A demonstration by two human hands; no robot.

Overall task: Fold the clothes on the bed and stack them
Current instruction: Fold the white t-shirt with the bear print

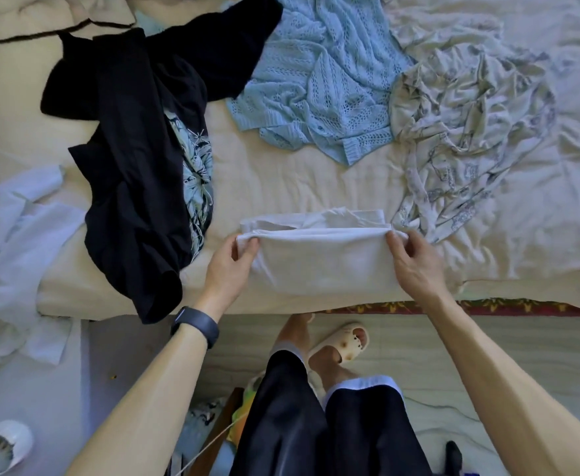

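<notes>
A white garment [319, 259], folded into a rectangle, lies at the near edge of the bed [281, 187]. My left hand [237, 266] pinches its upper left corner and my right hand [410, 266] pinches its upper right corner, both holding the folded top edge. Unfolded on the bed lie a black T-shirt with a pale print [144, 159] to the left, a light blue knitted top [319, 80] behind, and a crumpled cream patterned garment [467, 132] to the right. A white shirt [17, 249] hangs over the bed's left side.
A cream garment with dark trim [41, 18] lies at the far left corner. The floor below the bed edge shows my legs, a cream slipper [343, 341] and a white container [3, 444] at the lower left. A wrinkled sheet [539, 235] covers the bed's right side.
</notes>
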